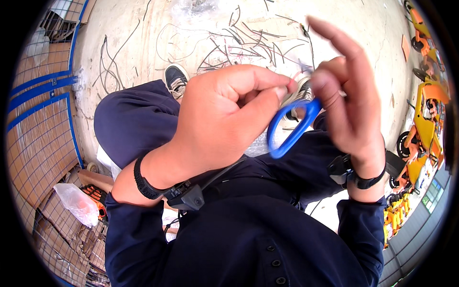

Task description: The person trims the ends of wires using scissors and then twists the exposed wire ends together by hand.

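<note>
My left hand [217,110] is in the middle, its thumb and index finger pinched together. A thin pinkish-red wire end [297,78] shows at its fingertips. Close beside it on the right is my right hand [351,91], smeared a little by motion, with the index finger stretched up and the other fingers bent. Scissors with a blue loop handle [292,130] hang from my right hand, the loop pointing toward my lap. Their blades are blurred or hidden near the fingertips.
Many dark cable offcuts [244,43] lie on the pale floor ahead of my shoes [177,79]. On the left stands a blue mesh cage [40,129] with cardboard inside, and a clear plastic bag [76,204]. Yellow wheeled machines [425,115] line the right side.
</note>
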Available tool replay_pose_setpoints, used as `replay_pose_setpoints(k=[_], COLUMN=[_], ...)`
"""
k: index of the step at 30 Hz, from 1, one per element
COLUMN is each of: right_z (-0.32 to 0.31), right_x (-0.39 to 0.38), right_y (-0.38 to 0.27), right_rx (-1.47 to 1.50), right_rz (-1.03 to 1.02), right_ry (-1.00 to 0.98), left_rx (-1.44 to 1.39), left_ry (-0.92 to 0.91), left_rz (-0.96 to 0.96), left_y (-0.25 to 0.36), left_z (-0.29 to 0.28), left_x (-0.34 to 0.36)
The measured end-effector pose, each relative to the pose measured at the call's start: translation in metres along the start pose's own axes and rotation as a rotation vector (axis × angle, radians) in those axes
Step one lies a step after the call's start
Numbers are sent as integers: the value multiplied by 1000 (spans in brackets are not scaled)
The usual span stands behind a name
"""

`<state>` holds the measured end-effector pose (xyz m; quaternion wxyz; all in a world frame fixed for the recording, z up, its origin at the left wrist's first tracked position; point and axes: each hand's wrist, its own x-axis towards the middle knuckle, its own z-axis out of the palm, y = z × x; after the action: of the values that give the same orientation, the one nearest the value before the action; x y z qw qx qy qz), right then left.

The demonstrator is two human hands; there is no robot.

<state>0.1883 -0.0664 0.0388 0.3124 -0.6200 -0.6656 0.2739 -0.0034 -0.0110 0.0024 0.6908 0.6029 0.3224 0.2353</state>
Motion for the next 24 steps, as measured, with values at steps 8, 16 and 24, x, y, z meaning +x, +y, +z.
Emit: replay_pose_setpoints(k=[8, 16, 24], right_z=[-25, 37, 192], right_x=[14, 33, -15], right_y=[44, 204, 338], right_rx=[69, -165, -469], right_rz=[227, 504, 935], right_ry=[228, -69, -492], left_rx=[-214, -305, -254], left_ry=[58, 111, 191], left_rz=[-15, -135, -187], left_y=[-2, 7, -3], left_z=[1, -2, -10], left_x=[3, 9, 24])
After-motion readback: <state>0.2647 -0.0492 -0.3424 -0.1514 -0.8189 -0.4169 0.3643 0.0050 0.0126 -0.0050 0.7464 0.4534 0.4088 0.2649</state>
